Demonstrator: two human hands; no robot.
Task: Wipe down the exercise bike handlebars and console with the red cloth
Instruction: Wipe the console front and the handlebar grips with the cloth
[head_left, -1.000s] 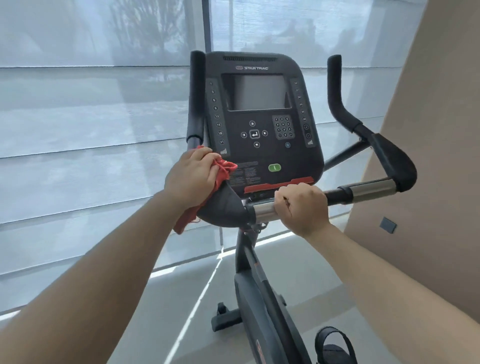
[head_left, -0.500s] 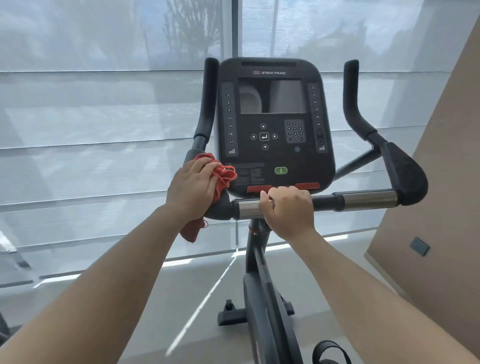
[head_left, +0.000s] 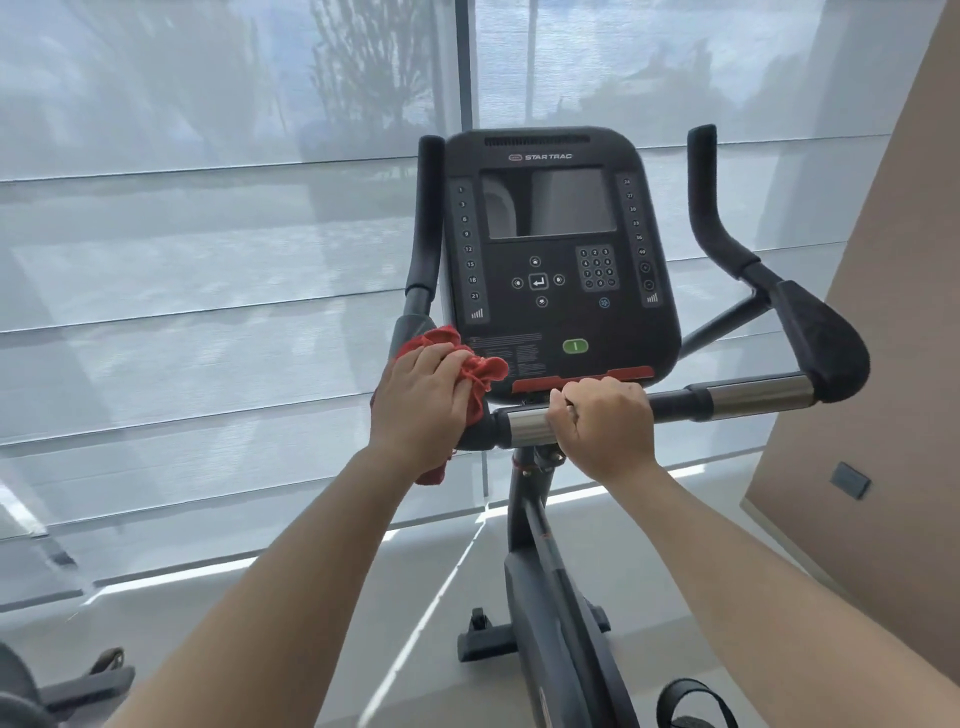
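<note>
Window blinds (head_left: 208, 260) are filling the whole background behind the exercise bike (head_left: 540, 571), and a beige wall panel (head_left: 883, 364) is sitting close on the right with a small dark plate (head_left: 850, 480) on it. Part of another machine (head_left: 62, 680) is poking in at the bottom left.

So the left hand (head_left: 423, 400) is curling round the bunched red cloth (head_left: 480, 371) and pressing it onto the left bend of the handlebars (head_left: 727, 400) — right beside the lower left corner of the console (head_left: 558, 322), with one end of the cloth hanging down under the wrist. Meanwhile the right hand (head_left: 605, 421) is wrapping its fingers round the chrome part of the crossbar, just under the red strip (head_left: 582, 382) on the console's bottom edge, so it's covering the middle of that bar.

Up top the console is showing STAR TRAC (head_left: 545, 157) — number columns are running 1 to 21 down the left side and starting at 24 on the right, with a keypad (head_left: 597, 267) and a green button (head_left: 575, 346) sitting below the dark screen (head_left: 550, 202).
</note>
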